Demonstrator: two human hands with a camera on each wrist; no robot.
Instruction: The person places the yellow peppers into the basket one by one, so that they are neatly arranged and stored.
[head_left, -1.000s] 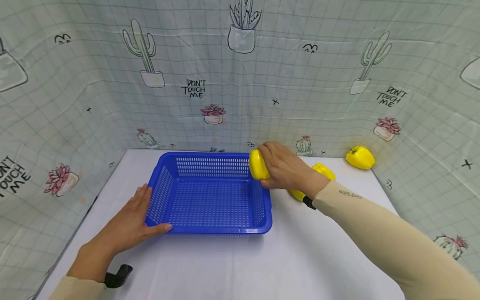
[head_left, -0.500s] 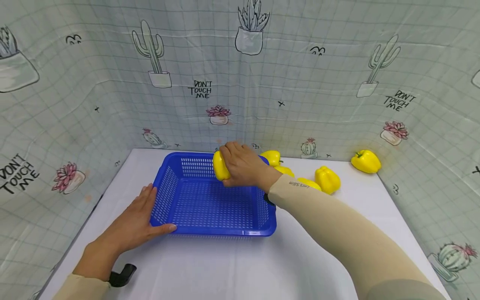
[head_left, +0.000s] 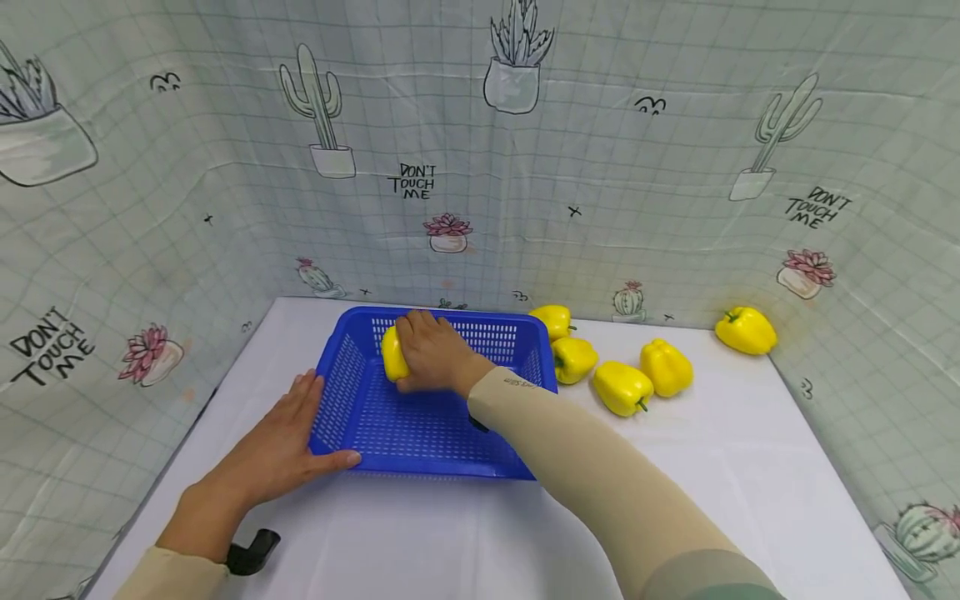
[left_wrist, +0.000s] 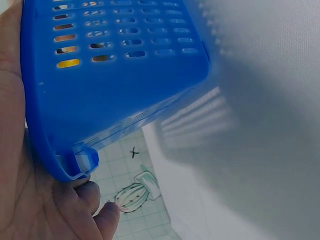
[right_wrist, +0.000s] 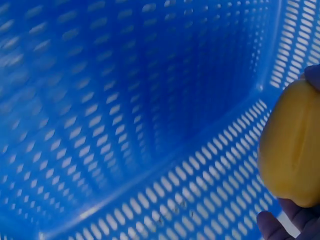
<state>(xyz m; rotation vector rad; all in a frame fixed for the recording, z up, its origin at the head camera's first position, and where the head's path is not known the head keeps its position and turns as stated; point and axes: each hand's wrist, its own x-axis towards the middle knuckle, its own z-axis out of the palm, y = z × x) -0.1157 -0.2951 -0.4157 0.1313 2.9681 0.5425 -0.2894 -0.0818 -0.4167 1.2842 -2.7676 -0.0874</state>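
Observation:
In the head view a blue plastic basket (head_left: 450, 468) with slotted walls stands on the white table. My right hand (head_left: 437, 354) grips a yellow bell pepper (head_left: 392, 356) inside it, near the back left corner. The right wrist view has this pepper at its right edge, above the slotted floor, with some fingertips (right_wrist: 272, 227) around it. At the basket's front left corner my left hand (head_left: 270, 446) rests with straight fingers along the left side and the thumb on the front rim. The left wrist view shows the palm against the rim.
Several more yellow bell peppers lie right of the basket: one by its back corner (head_left: 551, 321), one beside its wall (head_left: 576, 360), two together (head_left: 622, 388) farther right. Another pepper (head_left: 746, 331) sits at the table's back right. A patterned cloth (head_left: 510, 192) hangs behind.
My right hand has carried the bell pepper leftward from the basket's right rim to the back left, and lower. My left hand keeps its place on the basket. The head view has shifted slightly.

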